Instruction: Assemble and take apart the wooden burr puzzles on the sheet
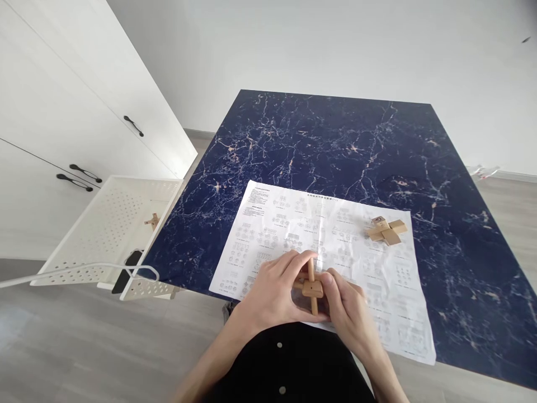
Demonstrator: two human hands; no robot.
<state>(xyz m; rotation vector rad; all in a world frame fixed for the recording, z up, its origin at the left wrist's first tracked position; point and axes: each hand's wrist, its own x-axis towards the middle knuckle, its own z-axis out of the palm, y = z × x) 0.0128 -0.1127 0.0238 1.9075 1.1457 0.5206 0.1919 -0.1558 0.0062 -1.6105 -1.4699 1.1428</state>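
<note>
Between my two hands is a small wooden interlocking puzzle (312, 289) made of crossed, rounded bars. My left hand (274, 288) wraps its left side, with the index finger at the top of the upright bar and the thumb near its lower end. My right hand (346, 305) pinches the puzzle's right side, its thumb lying near the centre block. Parts of the bars are hidden behind the fingers. Beneath lies a creased white instruction sheet (247, 224) printed with small diagrams. On its right part rests another wooden burr puzzle (386, 230), star-shaped and assembled.
The sheet lies on a dark blue marbled table (319, 145) and overhangs its front edge. To the left stands a white perforated bin (84, 229) with a small wooden piece (152, 221) and a black object (127, 271). A white cable (79, 270) crosses it. White cabinets (75, 73) stand behind.
</note>
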